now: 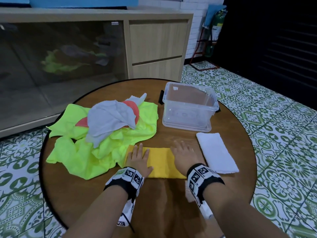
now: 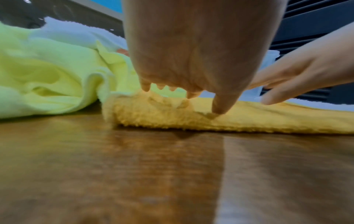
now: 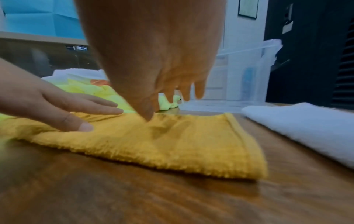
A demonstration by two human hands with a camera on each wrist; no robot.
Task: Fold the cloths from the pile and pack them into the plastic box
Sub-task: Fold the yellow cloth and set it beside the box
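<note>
- Left hand (image 1: 139, 158) flat, fingers straight, pressing the left end of the yellow cloth (image 1: 158, 163).
- Right hand (image 1: 184, 156) flat, fingers spread, on the cloth's right end.
- Yellow cloth folded into a strip near the front of the round worktop (image 1: 171, 200), its left edge touching the pile (image 1: 106, 131).
- White cloth (image 1: 217, 152) folded, just right of it, a narrow gap between.
- Box (image 1: 188, 107) open behind, bare wood between it and both folded cloths.
- Bare worktop in front, toward the near rim.
</note>
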